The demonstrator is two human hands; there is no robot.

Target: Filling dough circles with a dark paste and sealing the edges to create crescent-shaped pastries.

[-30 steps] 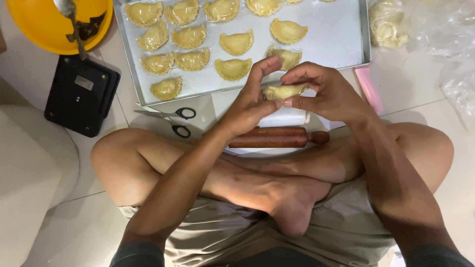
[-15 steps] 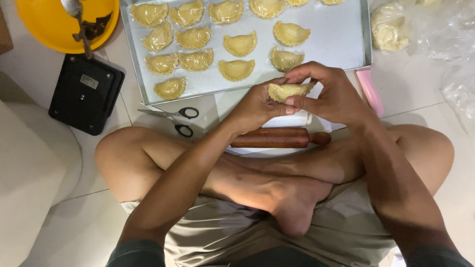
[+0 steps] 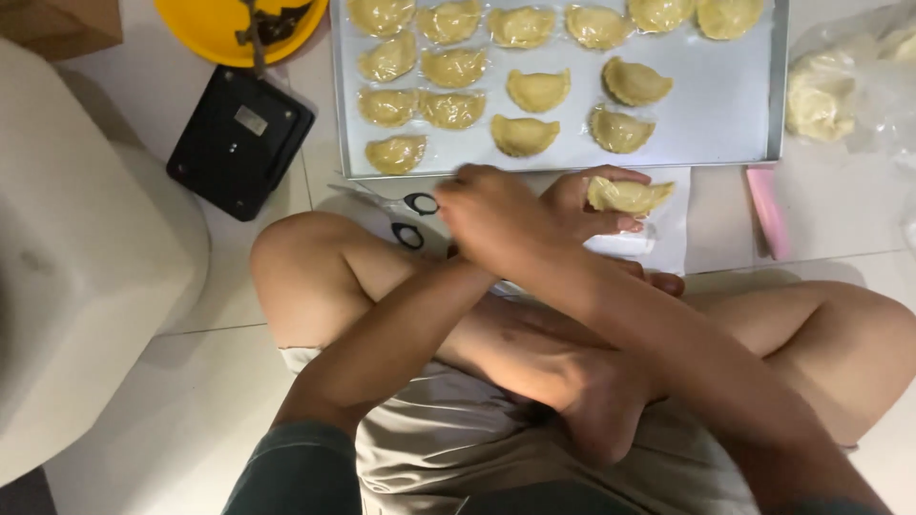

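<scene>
Item: folded pastry (image 3: pixel 628 195), half-moon, raw dough. Location: above the floor, just before the baking tray (image 3: pixel 735 114). Right hand (image 3: pixel 506 219) crosses over; left hand (image 3: pixel 582 205) pinches the pastry, grip clamped on it. Long axis: left-right, tip toward the pink scraper (image 3: pixel 769 212). Risk: soft dough may tear or sag under finger pressure.

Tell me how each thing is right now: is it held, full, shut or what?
left hand, closed on a pastry.
pastry, folded shut, held just in front of the tray.
right hand, blurred, crossed over the left arm; grip unclear.
tray, partly filled with folded pastries, right part bare.
scissors, lying flat on the floor, blades hidden.
plastic bag, holding lumps of dough.
</scene>
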